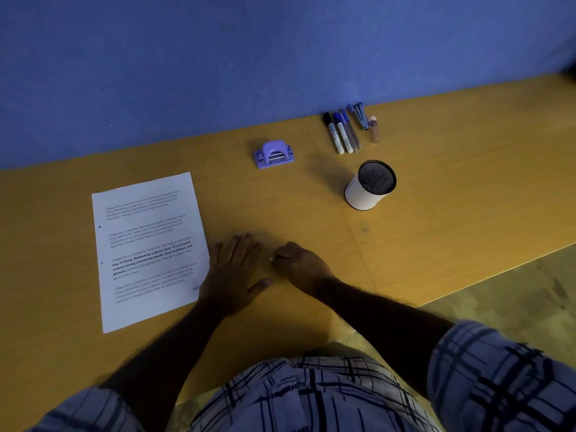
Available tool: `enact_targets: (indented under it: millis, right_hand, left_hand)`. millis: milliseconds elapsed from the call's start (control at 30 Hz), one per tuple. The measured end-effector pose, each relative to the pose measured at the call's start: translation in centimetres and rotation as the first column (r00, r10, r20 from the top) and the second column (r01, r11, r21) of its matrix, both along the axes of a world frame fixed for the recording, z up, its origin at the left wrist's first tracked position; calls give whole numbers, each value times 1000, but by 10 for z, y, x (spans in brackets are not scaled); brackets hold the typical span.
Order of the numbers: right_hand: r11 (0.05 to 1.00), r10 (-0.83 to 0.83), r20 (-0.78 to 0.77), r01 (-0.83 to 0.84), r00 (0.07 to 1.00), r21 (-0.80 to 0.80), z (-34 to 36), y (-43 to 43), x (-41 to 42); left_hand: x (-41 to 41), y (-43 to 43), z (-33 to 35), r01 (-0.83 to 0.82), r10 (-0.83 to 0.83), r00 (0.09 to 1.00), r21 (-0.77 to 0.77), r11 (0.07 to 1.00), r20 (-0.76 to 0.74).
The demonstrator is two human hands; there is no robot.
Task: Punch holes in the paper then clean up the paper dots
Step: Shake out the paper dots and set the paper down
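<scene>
Left hand (232, 269) lies flat on the yellow counter (436, 213), fingers spread, its grip open, the heel just touching the right edge of the paper (149, 247). The sheet lies at the left, two punched holes along its left margin. Right hand (299, 263) sits just right of the left one, grip closed, fingertips pinching a tiny white paper dot (271, 259) between the two hands. Farther off, the purple hole punch (274, 154) rests near the blue wall (249, 57). To the right, a white cup (369, 185) with a dark mesh interior stands upright; its contents can't be made out. Beyond it, markers (341, 132) lie side by side.
</scene>
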State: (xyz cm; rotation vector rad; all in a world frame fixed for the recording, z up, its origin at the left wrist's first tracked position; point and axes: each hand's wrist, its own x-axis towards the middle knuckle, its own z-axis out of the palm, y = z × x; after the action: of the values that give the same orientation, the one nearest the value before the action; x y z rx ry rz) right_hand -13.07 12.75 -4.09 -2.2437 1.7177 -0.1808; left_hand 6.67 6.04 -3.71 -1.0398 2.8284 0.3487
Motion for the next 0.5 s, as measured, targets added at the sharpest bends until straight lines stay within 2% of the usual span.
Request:
enact_targets:
  millis: [67, 100, 167, 200, 233, 267, 333, 367, 433, 500]
  right_hand:
    - [988, -155, 172, 151, 973, 37, 2, -1, -1]
    - [973, -231, 288, 230, 929, 38, 3, -2, -3]
    - [901, -422, 462, 420, 780, 113, 6, -2, -8]
    - [832, -542, 511, 510, 667, 217, 6, -1, -11]
    - [744, -655, 551, 570, 517, 349, 6, -1, -14]
    - [651, -736, 596, 580, 322, 490, 5, -1, -16]
    - [522, -766, 633, 471, -106, 711, 7, 0, -19]
    - [493, -741, 612, 396, -276, 775, 10, 0, -21]
    - [472, -682, 537, 263, -496, 842, 16, 1, -27]
    - [483, -634, 469, 159, -615, 861, 22, 3, -34]
  left_hand:
    - [-3, -1, 2, -25, 25, 1000, 15, 1000, -6]
    - [-6, -2, 3, -35, 35, 999, 18, 999, -6]
    - [-11, -3, 3, -53, 53, 999, 27, 998, -6]
    - [-13, -3, 4, -62, 62, 998, 36, 997, -5]
    - [-16, -4, 5, -67, 67, 998, 48, 997, 1]
    - [-18, -5, 5, -67, 66, 998, 56, 996, 9]
    - [-22, -5, 5, -63, 62, 998, 67, 996, 13]
    - [-25, -5, 6, -63, 63, 998, 72, 995, 3]
    - [-32, -5, 11, -54, 55, 998, 79, 995, -14]
    - [-39, -5, 15, -36, 38, 999, 74, 997, -20]
